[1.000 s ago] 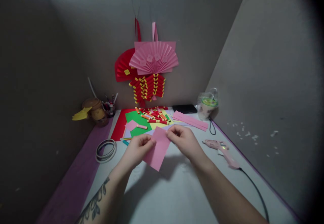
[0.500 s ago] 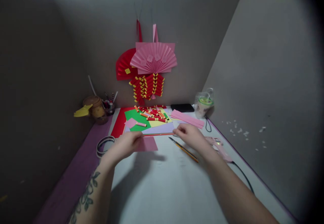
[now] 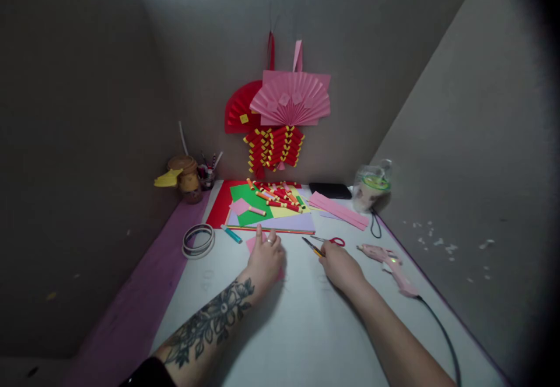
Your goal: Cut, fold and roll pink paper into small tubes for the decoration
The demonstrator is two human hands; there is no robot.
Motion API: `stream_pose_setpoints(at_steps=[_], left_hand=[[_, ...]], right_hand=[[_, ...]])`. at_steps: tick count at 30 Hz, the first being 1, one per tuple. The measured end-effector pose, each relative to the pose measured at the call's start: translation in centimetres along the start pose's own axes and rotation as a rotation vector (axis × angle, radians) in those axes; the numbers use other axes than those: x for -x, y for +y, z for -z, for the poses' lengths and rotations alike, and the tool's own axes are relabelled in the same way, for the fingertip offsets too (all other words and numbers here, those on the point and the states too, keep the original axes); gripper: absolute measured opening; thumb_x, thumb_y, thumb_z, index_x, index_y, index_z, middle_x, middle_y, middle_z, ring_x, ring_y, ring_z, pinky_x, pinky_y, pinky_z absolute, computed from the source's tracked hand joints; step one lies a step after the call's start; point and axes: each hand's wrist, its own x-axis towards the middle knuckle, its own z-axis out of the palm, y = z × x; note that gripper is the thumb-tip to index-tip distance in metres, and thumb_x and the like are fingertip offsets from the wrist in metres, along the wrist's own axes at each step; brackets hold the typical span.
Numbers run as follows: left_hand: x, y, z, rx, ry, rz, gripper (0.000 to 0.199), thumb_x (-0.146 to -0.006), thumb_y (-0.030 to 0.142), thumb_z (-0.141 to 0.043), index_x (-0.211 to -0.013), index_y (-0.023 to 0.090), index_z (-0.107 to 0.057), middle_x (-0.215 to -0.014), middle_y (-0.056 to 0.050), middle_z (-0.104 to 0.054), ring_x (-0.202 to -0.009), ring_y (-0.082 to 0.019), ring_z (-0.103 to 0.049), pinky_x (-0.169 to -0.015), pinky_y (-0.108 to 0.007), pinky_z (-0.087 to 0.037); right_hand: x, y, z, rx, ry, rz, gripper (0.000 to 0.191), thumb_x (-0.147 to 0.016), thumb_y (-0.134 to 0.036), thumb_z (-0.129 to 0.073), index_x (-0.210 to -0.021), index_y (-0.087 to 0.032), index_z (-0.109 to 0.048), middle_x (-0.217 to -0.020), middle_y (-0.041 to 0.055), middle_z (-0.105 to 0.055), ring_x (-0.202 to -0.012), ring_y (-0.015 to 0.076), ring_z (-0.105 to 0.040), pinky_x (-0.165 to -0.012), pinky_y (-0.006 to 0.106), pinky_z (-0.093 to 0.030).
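Observation:
My left hand (image 3: 265, 259) lies over a small pink paper (image 3: 251, 243) on the white table, its fingers apart and a ring on one. Part of the pink sheet shows past both sides of the hand. My right hand (image 3: 341, 266) is closed round the yellow handle of a craft knife (image 3: 311, 246), whose blade points to the upper left. Just behind that hand are red-handled scissors (image 3: 336, 241). A teal glue-like tube (image 3: 231, 234) rests to the left of my left hand.
Coloured sheets (image 3: 289, 222) with several small paper rolls lie at the back. Tape rolls (image 3: 198, 241) are at left; a pink glue gun (image 3: 396, 267) with a cable and a bagged cup (image 3: 371, 187) at right. Paper fans (image 3: 291, 98) hang on the wall.
My left hand has come down onto the pink paper and opened. My right hand has left the edge of the stacked sheets and taken hold of the knife. The view has turned left.

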Motion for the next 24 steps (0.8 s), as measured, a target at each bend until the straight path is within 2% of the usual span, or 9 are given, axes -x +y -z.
stream_pose_setpoints(at_steps=[2,5,8,11,14,17,20,24], left_hand=[[-0.1,-0.7,0.4,0.007,0.049,-0.017,0.030,-0.088,0.011,-0.044,-0.107,0.020,-0.066,-0.130,-0.015,-0.055,-0.135,-0.036,-0.031,-0.106,-0.070,-0.015],[0.0,-2.1,1.7,0.063,0.104,0.082,0.036,-0.088,0.009,-0.041,-0.117,0.022,-0.059,-0.135,-0.015,-0.050,-0.135,-0.035,-0.032,-0.105,-0.068,-0.021],[0.7,-3.1,2.4,0.194,0.069,0.168,0.039,-0.087,0.006,-0.039,-0.120,0.017,-0.055,-0.126,-0.014,-0.056,-0.121,-0.028,-0.048,-0.102,-0.048,-0.035],[2.0,-3.3,1.8,0.329,0.037,0.281,0.032,-0.088,0.010,-0.037,-0.112,0.015,-0.057,-0.109,-0.012,-0.061,-0.098,-0.022,-0.059,-0.085,-0.033,-0.044],[3.4,-3.3,0.8,0.409,0.025,0.370,0.021,-0.090,0.021,-0.040,-0.094,0.017,-0.060,-0.095,-0.009,-0.062,-0.084,-0.021,-0.060,-0.072,-0.029,-0.042],[4.2,-3.6,0.2,0.526,-0.020,0.317,0.011,-0.084,0.025,-0.051,-0.081,0.018,-0.059,-0.085,-0.006,-0.062,-0.076,-0.018,-0.058,-0.065,-0.026,-0.038],[4.4,-4.0,0.2,0.618,-0.085,0.271,0.005,-0.076,0.023,-0.059,-0.075,0.019,-0.059,-0.078,-0.003,-0.062,-0.070,-0.017,-0.055,-0.061,-0.025,-0.035],[4.3,-4.0,0.1,0.615,-0.120,0.293,0.003,-0.075,0.022,-0.061,-0.074,0.019,-0.061,-0.076,-0.003,-0.062,-0.070,-0.017,-0.055,-0.061,-0.026,-0.033]], right_hand=[[0.1,0.0,-0.3,-0.003,0.020,0.011,0.016,-0.084,-0.016,-0.051,-0.098,-0.014,-0.058,-0.102,0.0137,-0.065,-0.098,0.0260,-0.059,-0.074,0.032,-0.040],[0.2,-0.3,-0.5,-0.022,0.046,0.067,0.019,-0.085,-0.015,-0.050,-0.102,-0.013,-0.058,-0.107,0.0142,-0.063,-0.101,0.0257,-0.058,-0.080,0.032,-0.039],[0.5,-0.8,-0.5,-0.065,0.049,0.191,0.020,-0.087,-0.013,-0.049,-0.105,-0.014,-0.058,-0.109,0.0131,-0.061,-0.101,0.0242,-0.056,-0.082,0.030,-0.038],[0.7,-1.6,-0.7,-0.074,0.040,0.313,0.020,-0.089,-0.012,-0.046,-0.105,-0.016,-0.058,-0.107,0.0113,-0.060,-0.100,0.0230,-0.055,-0.082,0.029,-0.037],[0.7,-2.4,-0.9,-0.023,0.037,0.384,0.021,-0.089,-0.011,-0.044,-0.105,-0.017,-0.057,-0.105,0.0098,-0.059,-0.099,0.0232,-0.053,-0.082,0.030,-0.037],[0.3,-3.0,-1.0,0.053,0.051,0.408,0.022,-0.092,-0.012,-0.042,-0.107,-0.018,-0.057,-0.106,0.0099,-0.058,-0.101,0.0242,-0.051,-0.083,0.032,-0.037],[-0.4,-3.5,-0.8,0.138,0.059,0.421,0.024,-0.093,-0.012,-0.039,-0.108,-0.019,-0.056,-0.107,0.0102,-0.058,-0.102,0.0246,-0.050,-0.083,0.033,-0.037],[-1.3,-4.0,-0.4,0.214,0.061,0.443,0.022,-0.094,-0.016,-0.040,-0.108,-0.021,-0.056,-0.109,0.0099,-0.056,-0.100,0.0243,-0.051,-0.080,0.033,-0.037]])
